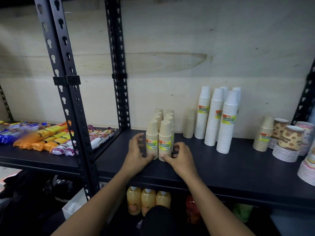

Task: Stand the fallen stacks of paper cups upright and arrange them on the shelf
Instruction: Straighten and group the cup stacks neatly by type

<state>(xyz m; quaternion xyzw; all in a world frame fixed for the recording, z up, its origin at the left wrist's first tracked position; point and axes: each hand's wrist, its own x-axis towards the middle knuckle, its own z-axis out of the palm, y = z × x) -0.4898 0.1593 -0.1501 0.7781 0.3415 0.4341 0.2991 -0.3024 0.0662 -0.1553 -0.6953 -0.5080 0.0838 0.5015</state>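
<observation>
Far left of the beige cup stacks (159, 133), snack packets (42, 138) lie on a neighbouring board, beyond a black slotted post (71, 99). Just left of the stacks is the left hand (136, 152). Its thumb touches the foot of the front left stack and its fingers (140, 139) are curled close beside it, but whether they touch the cups cannot be told. The stacks stand upright in two tight rows running front to back, near the front edge of the shelf (221, 169). Just right of them, the right hand (182, 157) grasps the front right stack low down, thumb at the foot and fingers curled round its side. Further right stand a short beige stack (188, 126), tall white cup stacks (219, 120), another beige stack (263, 135) and patterned cups (288, 138), all upright. Judged from the material, nested paper cups are light and thin-walled. A hard squeeze will likely dent them, and a tall column will likely tip if pushed near the top. Take hold low, with both sides braced, and slide rather than lift. The shelf is a dark, smooth, level board that should allow sliding. Behind the stacks is a pale plywood wall (187, 48), and below them are bottles (148, 200) on a lower level. The lighting is dim.
</observation>
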